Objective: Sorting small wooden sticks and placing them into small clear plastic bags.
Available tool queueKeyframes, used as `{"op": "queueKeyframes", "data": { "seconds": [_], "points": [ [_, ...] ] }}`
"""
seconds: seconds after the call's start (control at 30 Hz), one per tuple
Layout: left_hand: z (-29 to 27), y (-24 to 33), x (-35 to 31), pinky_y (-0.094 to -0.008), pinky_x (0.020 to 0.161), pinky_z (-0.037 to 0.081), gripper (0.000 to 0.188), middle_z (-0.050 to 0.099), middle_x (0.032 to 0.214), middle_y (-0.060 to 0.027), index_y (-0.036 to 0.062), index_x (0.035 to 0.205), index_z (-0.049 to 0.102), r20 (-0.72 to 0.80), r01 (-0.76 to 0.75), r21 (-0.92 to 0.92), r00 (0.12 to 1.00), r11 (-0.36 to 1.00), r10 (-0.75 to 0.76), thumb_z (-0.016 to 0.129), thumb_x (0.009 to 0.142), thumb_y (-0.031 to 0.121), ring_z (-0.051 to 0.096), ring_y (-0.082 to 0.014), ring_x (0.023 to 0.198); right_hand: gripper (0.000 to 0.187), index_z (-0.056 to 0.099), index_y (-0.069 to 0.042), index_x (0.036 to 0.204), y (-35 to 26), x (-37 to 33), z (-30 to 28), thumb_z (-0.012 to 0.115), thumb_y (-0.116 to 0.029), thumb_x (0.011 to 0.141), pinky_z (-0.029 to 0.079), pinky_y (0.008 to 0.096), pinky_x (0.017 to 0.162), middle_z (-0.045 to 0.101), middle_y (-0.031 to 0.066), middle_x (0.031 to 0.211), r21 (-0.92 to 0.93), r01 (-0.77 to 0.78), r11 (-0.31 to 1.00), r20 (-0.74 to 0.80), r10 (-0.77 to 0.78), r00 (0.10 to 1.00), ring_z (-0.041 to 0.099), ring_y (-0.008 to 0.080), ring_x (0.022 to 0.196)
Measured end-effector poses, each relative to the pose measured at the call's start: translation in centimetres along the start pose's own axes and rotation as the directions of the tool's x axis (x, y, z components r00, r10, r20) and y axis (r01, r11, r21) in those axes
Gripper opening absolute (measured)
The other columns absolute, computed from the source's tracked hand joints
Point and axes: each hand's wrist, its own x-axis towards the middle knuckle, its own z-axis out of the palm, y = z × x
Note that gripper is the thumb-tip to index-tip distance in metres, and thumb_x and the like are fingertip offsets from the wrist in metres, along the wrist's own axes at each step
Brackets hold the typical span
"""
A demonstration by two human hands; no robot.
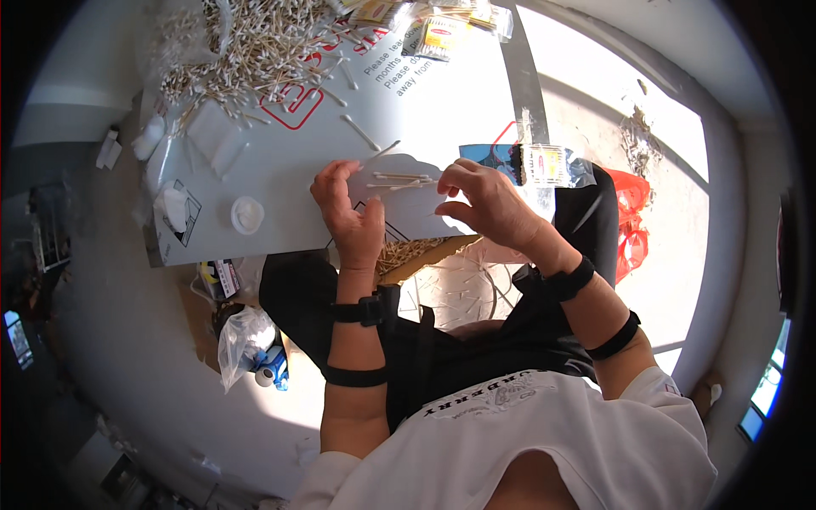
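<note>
A few cotton swabs [399, 181] lie side by side on the pale board [289, 183] between my two hands. My left hand [350, 217] is at their left, its fingers curved and the thumb held apart, with nothing visible in the grasp. From the right, my right hand [493, 204] reaches over with bent fingers; its fingertips are close to the swabs' right ends, and whether they touch cannot be made out. A gap shows between that thumb and forefinger. Single swabs [361, 133] lie loose just beyond my left hand.
A big heap of cotton swabs [246, 51] covers the far left. Filled packets [438, 38] lie at the far edge, another packet [544, 166] at the right edge. A round white container [247, 215] stands at left. Below the board's near edge is a box of swabs [408, 253].
</note>
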Motion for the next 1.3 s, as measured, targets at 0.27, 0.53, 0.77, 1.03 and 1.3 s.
{"op": "queueKeyframes", "data": {
  "seconds": [0.27,0.53,0.77,1.03,1.3],
  "points": [
    [-1.5,-2.1,2.6,-0.0383,0.087,0.043,0.025,0.057,0.099,-0.006,0.0088,0.095,0.067,0.058,-0.037,0.249,0.998,0.968,0.023,0.069,0.072,-0.001,0.051,-0.0272,0.097,0.031,0.063,-0.006,0.099,1.3,0.9,3.5,0.077,-0.003,0.072,0.053,0.0355,0.069,0.056,0.0108,0.093,-0.211,0.054,0.976,-0.347,-0.126,0.929,0.062,0.0278,0.082],
    [0.6,-1.4,4.8,-0.0379,0.079,0.043,0.02,0.056,0.086,-0.0009,0.0126,0.081,0.066,0.21,-0.197,0.277,0.967,0.941,0.141,0.075,0.068,0.001,0.052,-0.0262,0.091,0.014,0.062,-0.007,0.083,1.6,1.9,4.6,0.072,-0.002,0.073,0.052,0.0344,0.066,0.054,0.0081,0.089,-0.249,0.129,0.96,-0.311,-0.205,0.928,0.06,0.026,0.079],
    [0.2,-0.8,4.0,-0.0408,0.083,0.043,0.022,0.057,0.092,-0.0044,0.0095,0.087,0.063,0.139,-0.208,0.226,0.974,0.952,0.18,0.073,0.07,0.0,0.052,-0.0283,0.093,0.017,0.063,-0.007,0.085,0.8,2.5,4.4,0.075,-0.006,0.073,0.052,0.0338,0.065,0.057,0.0087,0.088,-0.149,0.133,0.98,-0.348,-0.178,0.92,0.062,0.026,0.074],
    [0.1,1.5,0.5,-0.0485,0.104,0.029,0.056,0.049,0.128,-0.0119,0.0057,0.119,0.058,0.358,-0.376,0.355,0.901,0.856,0.247,0.073,0.078,0.041,0.041,-0.0328,0.123,0.015,0.063,-0.007,0.086,1.2,11.1,4.7,0.071,-0.016,0.079,0.051,0.0388,0.07,0.057,0.0088,0.087,-0.239,0.096,0.966,-0.367,-0.182,0.912,0.062,0.0303,0.08],
    [0.8,-0.3,1.1,-0.049,0.103,0.03,0.048,0.054,0.121,-0.0115,0.0038,0.116,0.056,0.404,-0.449,0.418,0.87,0.79,0.281,0.072,0.08,0.03,0.045,-0.0316,0.121,0.007,0.062,-0.006,0.074,3.0,11.9,0.7,0.067,-0.009,0.077,0.05,0.0382,0.068,0.06,0.0089,0.08,-0.243,0.202,0.949,0.024,-0.203,0.979,0.063,0.0285,0.075]
  ]
}}
